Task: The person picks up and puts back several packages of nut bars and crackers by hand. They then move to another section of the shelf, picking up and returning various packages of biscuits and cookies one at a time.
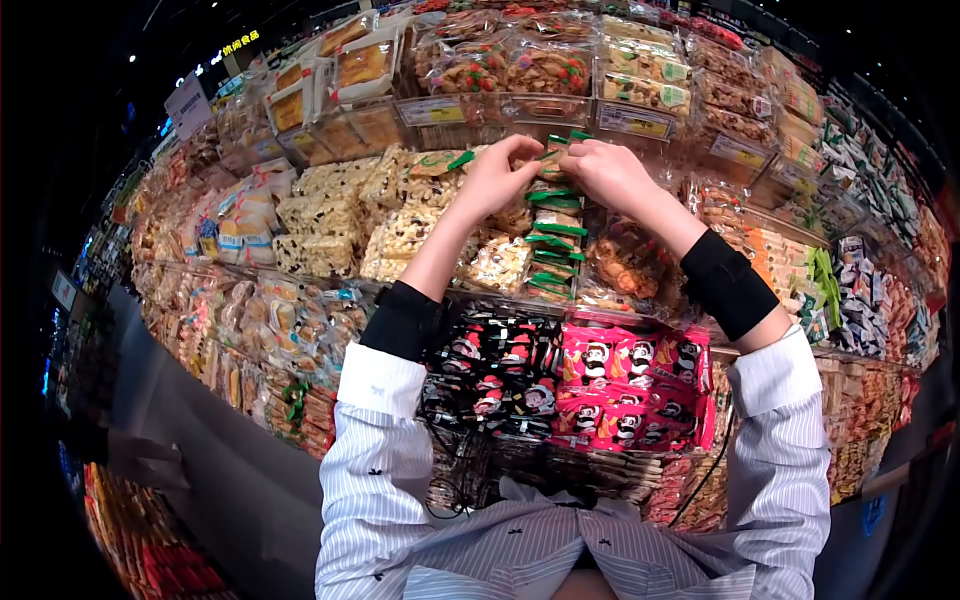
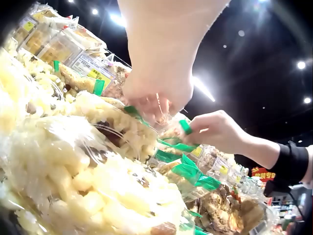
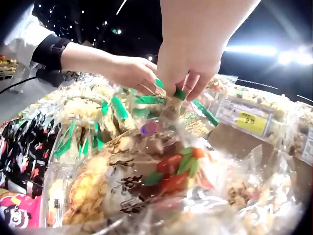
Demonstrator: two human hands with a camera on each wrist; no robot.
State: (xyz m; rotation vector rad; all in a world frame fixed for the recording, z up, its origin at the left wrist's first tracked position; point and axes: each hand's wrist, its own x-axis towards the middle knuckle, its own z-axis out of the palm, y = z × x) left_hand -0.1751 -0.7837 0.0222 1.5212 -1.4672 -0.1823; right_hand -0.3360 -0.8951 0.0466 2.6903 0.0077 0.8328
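Note:
Both hands meet over a narrow column of small clear packs with green ends (image 1: 556, 232). The left hand (image 1: 497, 178) has its fingers bent at one side of a pack, and in the left wrist view the left hand (image 2: 159, 93) partly hides what its fingertips touch. From the other side, the right hand (image 1: 607, 172) pinches a green-ended pack; the right wrist view shows the right hand (image 3: 190, 68) with its fingertips on the green end (image 3: 180, 94). Bags of pale puffed snacks (image 2: 93, 171) lie beside the left hand, and a clear bag with a red and green print (image 3: 176, 171) lies below the right.
Black packets (image 1: 490, 375) and pink packets (image 1: 632, 385) fill a bin nearer the body. Boxed pastries (image 1: 365, 65) and bagged snacks (image 1: 548, 70) stand behind, above price labels (image 1: 635, 122). More bagged snacks extend to both sides, with grey floor (image 1: 230, 440) at the lower left.

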